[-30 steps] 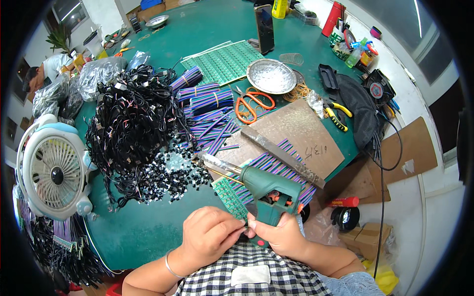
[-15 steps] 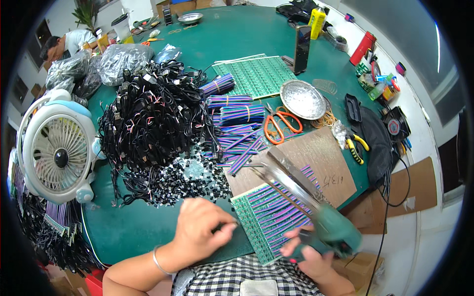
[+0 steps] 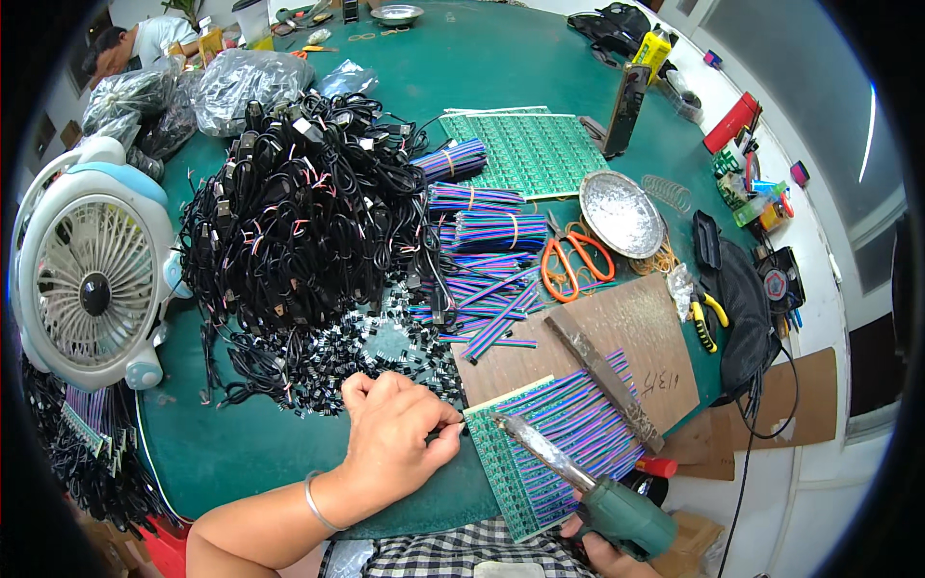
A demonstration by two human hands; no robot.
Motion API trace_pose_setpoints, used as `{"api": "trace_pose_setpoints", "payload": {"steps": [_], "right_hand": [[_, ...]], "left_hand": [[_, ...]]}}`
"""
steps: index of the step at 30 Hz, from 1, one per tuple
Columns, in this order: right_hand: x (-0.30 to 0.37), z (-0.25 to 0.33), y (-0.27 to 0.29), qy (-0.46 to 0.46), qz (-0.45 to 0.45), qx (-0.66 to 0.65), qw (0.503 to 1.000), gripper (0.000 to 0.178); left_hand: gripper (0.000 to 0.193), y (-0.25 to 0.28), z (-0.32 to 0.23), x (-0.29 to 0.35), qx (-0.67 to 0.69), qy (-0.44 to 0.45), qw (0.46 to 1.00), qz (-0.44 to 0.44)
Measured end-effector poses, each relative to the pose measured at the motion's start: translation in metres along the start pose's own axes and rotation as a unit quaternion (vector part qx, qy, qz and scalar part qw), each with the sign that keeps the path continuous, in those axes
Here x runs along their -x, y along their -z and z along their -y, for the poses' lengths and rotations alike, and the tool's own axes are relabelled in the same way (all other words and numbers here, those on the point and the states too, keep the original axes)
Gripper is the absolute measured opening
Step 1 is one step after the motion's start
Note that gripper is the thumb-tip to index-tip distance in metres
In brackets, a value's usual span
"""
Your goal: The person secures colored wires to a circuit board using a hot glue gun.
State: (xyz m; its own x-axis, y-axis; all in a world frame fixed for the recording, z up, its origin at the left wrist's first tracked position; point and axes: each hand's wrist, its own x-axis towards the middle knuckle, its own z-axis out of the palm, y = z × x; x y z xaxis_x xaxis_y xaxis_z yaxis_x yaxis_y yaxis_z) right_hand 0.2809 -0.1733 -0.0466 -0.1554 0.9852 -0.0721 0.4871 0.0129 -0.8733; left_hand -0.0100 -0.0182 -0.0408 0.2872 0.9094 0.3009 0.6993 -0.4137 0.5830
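My left hand [image 3: 400,429] is closed in a pinch at the upper left corner of a green circuit board panel [image 3: 489,462]. A tiny dark piece shows at its fingertips, too small to name. My right hand [image 3: 599,551] grips a green soldering gun [image 3: 628,515], partly hidden behind its body. The gun's metal tip reaches over the board, close to the left fingertips; whether it touches is unclear. Rows of blue and purple flat wires [image 3: 549,482] run rightward from the board. Across them lies a dark metal bar [image 3: 605,383], on a brown wooden board [image 3: 665,332].
Left of the boards are a heap of black cables [image 3: 299,212], small black-and-white connectors [image 3: 337,361] and a fan [image 3: 93,289]. Beyond lie wire bundles [image 3: 496,231], orange scissors [image 3: 575,265], a metal dish [image 3: 621,214] and more circuit boards [image 3: 530,154]. Another person [image 3: 145,48] sits far left.
The soldering gun has swung down and left, its tip now over the board near my left hand. My left fingertips have reached the board's corner. The view has shifted slightly.
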Motion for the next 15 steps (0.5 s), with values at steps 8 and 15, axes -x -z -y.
{"api": "trace_pose_setpoints", "payload": {"steps": [8, 15], "right_hand": [[-0.004, 0.018, -0.007, -0.037, -0.016, -0.014, 0.999, 0.012], [-0.003, 0.013, -0.01, -0.007, -0.026, 0.038, 0.999, 0.013]], "left_hand": [[0.01, -0.002, 0.001, 0.001, -0.015, -0.006, 1.0, 0.007], [0.011, -0.005, 0.001, 0.0, -0.015, -0.014, 1.0, -0.007]]}}
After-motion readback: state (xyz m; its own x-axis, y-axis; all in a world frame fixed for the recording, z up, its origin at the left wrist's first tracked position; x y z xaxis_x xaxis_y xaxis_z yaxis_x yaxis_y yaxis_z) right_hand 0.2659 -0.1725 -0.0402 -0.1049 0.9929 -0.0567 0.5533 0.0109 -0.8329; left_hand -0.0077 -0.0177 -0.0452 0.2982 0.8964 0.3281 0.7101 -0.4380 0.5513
